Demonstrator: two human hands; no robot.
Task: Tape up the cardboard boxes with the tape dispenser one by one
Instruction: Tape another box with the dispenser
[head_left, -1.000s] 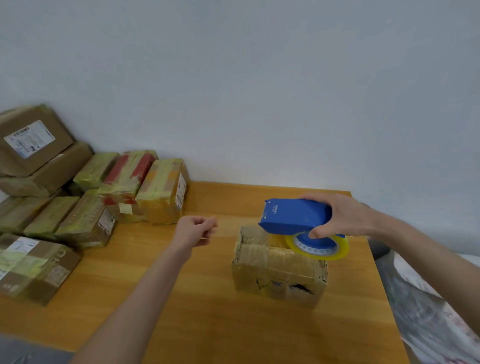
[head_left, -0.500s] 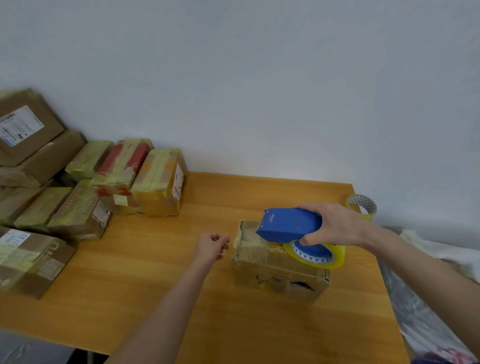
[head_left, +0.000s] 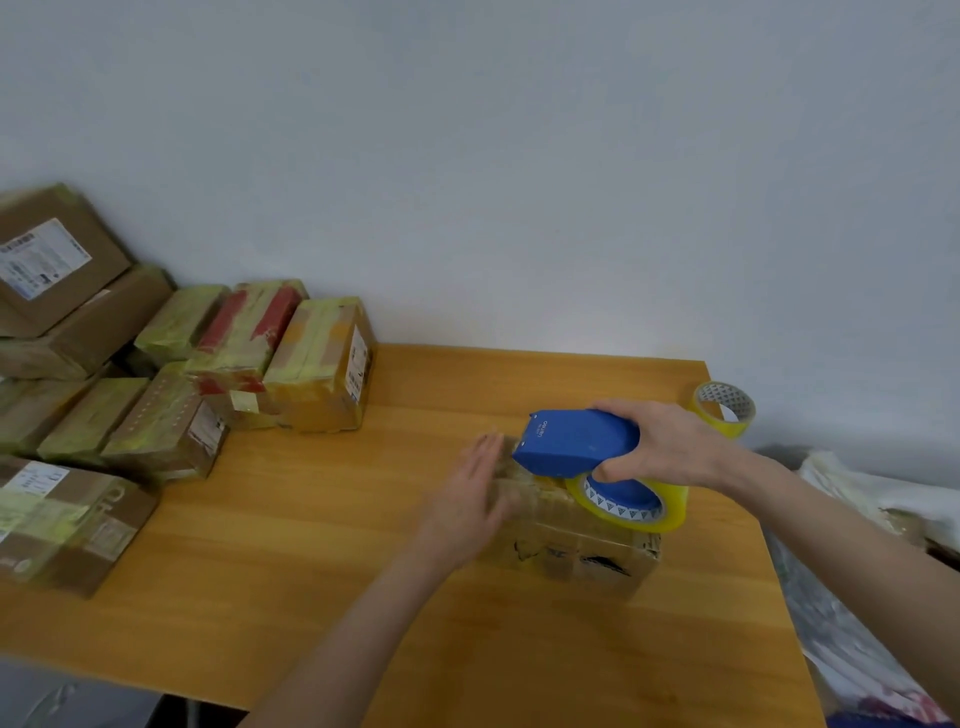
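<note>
Worn, creased brown cardboard box (head_left: 571, 543) right of centre on smooth wooden desk (head_left: 311, 545), top layered in glossy yellowish tape. Rounded blue hard-plastic tape dispenser (head_left: 571, 441) set on box top, clear-yellow roll at its side; right grip (head_left: 670, 441) curled round its back. Left grip (head_left: 467, 499) flat, fingers straight, against box's left end; blurred, contact likely. One spare tape roll (head_left: 724, 410) at far desk corner. Some nine taped boxes (head_left: 317, 364) stacked at left.

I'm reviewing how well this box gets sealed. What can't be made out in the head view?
Head view: top seam of the cardboard box, hidden under the tape dispenser and right hand.
The left hand is motion-blurred; contact with the box is unclear.
The stacked boxes are cut off by the left edge; their labels are too small to read.
</note>
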